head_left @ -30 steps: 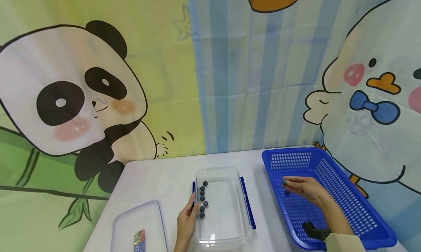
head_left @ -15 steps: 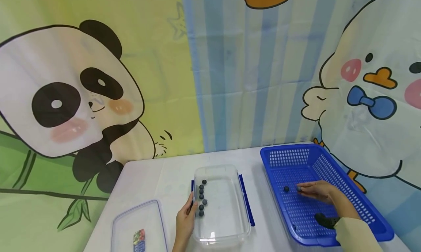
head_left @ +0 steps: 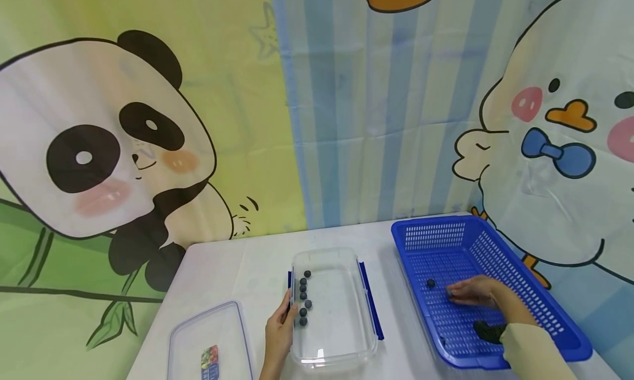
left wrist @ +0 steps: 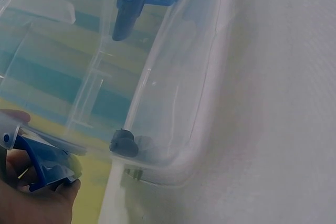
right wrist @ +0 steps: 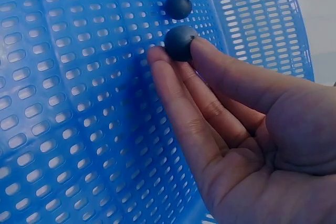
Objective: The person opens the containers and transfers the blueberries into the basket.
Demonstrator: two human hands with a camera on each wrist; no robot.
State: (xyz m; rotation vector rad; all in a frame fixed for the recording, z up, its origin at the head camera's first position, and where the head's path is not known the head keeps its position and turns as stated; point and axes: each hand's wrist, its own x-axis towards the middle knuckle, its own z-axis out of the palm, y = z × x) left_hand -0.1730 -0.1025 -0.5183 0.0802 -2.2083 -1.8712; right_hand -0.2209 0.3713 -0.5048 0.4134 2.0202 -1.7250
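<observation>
My right hand point(head_left: 477, 292) is low inside the blue basket point(head_left: 537, 322), pinching a blueberry point(right wrist: 179, 43) between thumb and fingertips. Just beyond it, a second blueberry point(right wrist: 178, 6) lies on the perforated basket floor, left of the hand in the head view. My left hand point(head_left: 279, 335) grips the left side of a clear plastic container point(head_left: 342, 314) at its blue locking flap point(left wrist: 50, 163). Several blueberries point(head_left: 303, 295) sit in a loose row along the container's left inner wall. In the left wrist view these berries look bunched in one corner.
A clear lid point(head_left: 228, 327) with a colourful sticker point(head_left: 209, 362) lies left of the container on the white table point(head_left: 262, 248). The container's other blue flap point(head_left: 371, 303) hangs out on its right. Behind the table hangs a cartoon-printed curtain point(head_left: 346, 121).
My right hand has moved right and slightly down in the basket with its blueberry, leaving the other berry in plain view. The left hand still holds the container.
</observation>
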